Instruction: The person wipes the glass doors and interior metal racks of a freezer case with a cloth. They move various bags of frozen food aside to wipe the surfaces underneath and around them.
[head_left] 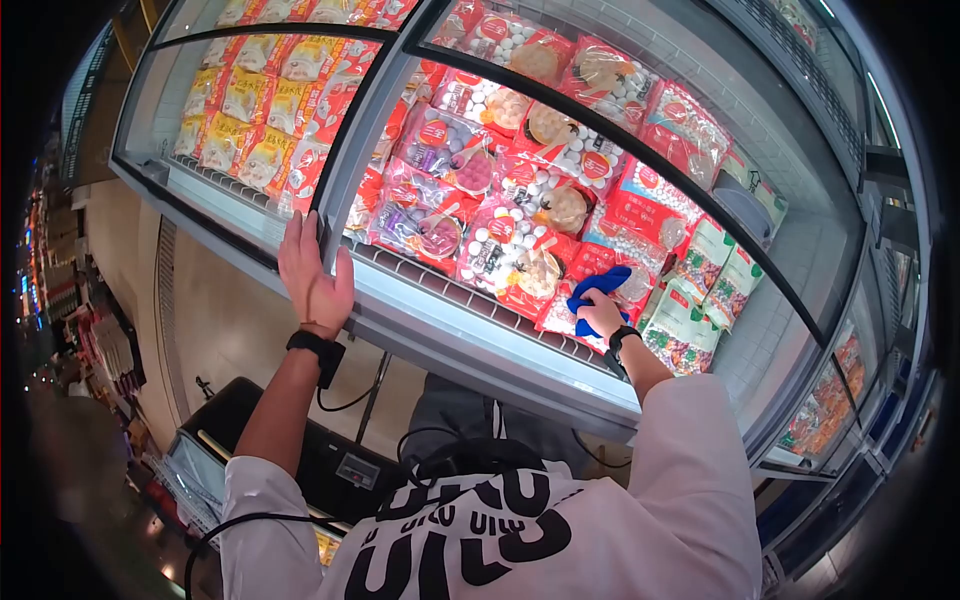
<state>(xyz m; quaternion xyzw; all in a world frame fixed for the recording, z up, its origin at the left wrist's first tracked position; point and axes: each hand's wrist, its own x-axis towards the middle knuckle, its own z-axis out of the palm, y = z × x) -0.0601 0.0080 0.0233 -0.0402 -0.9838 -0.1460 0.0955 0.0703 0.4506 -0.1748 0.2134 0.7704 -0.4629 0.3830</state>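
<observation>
My left hand (pixel 315 277) lies with its fingers apart on the grey frame (pixel 362 150) of a chest freezer's glass lid, near the front edge. Bunched in my right hand (pixel 602 316) is a blue cloth (pixel 600 285), held inside the freezer opening over the front row of bags. Beneath and behind the cloth are red and white bags (pixel 533 273) of frozen balls. Purple bags (pixel 430 225) lie further left, and green and white bags (pixel 683 330) sit just right of my right hand.
Yellow and red bags (pixel 245 95) fill the freezer's left section under glass. The freezer's front rim (pixel 480 345) runs close to my body. A black case (pixel 345 465) and a cable are at lower left. Shelves with goods stand at the far left.
</observation>
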